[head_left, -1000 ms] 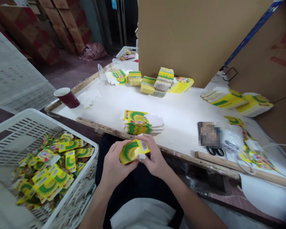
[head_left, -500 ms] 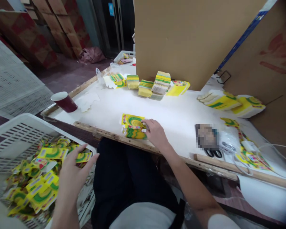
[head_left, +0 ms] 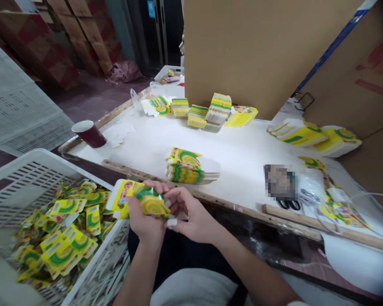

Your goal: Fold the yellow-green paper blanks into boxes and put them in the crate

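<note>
A small yellow-and-green printed carton [head_left: 155, 205] is held over my lap, just in front of the table edge. My left hand [head_left: 145, 225] wraps round it, thumb on the near face, with a white flap sticking out at its left end. At the carton's right end my right hand [head_left: 196, 214] closes its fingers on the edge; the fingertips are partly hidden. Beyond my hands, a stack of flat cartons [head_left: 187, 159] lies on the white table [head_left: 140, 140], white flaps pointing right.
On my left stands a white plastic basket [head_left: 28, 159] with many yellow-green packets [head_left: 72, 250]. A maroon cup [head_left: 91, 135] lies tilted near the table's left edge. Bundled cartons [head_left: 221, 108] line a cardboard panel [head_left: 242, 55]. Scissors [head_left: 289, 205] lie at the right.
My right hand has left the carton stack and come toward me. My left hand has moved right from over the basket. A carton is now between both hands, and the stack's white flaps show.
</note>
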`<state>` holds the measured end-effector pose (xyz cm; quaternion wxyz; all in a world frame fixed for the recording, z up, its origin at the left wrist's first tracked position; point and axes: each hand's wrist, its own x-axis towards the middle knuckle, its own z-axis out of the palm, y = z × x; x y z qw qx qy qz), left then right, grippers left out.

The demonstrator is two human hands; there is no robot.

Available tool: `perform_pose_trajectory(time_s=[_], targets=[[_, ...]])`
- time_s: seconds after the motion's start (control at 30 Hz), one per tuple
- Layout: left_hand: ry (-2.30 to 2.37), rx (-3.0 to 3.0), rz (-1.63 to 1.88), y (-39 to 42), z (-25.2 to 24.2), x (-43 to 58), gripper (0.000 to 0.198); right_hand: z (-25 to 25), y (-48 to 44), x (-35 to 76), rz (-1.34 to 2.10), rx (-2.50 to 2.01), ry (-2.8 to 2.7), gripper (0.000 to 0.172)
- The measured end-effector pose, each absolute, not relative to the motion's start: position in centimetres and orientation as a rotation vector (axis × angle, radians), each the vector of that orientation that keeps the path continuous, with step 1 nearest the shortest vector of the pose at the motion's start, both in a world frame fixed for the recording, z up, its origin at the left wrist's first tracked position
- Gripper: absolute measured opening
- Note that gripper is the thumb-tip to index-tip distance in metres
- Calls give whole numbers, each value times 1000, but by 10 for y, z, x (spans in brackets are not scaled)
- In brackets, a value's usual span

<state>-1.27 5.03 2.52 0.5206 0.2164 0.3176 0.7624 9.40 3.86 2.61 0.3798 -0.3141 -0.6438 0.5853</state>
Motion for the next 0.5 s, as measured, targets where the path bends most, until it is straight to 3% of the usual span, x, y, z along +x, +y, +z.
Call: perform_pose_trajectory(time_s=[0.1,0.27,0.5], targets=[[814,496,1893,54,28,-13,50,18,31,83,1403,-837,-1655,56],[1077,685,1667,45,5,-26,52,11,46,95,1297,-1006,-1586,34],[1300,826,1668,31,-17,-44,17,20,44,117,1166,-978,-1732,28]])
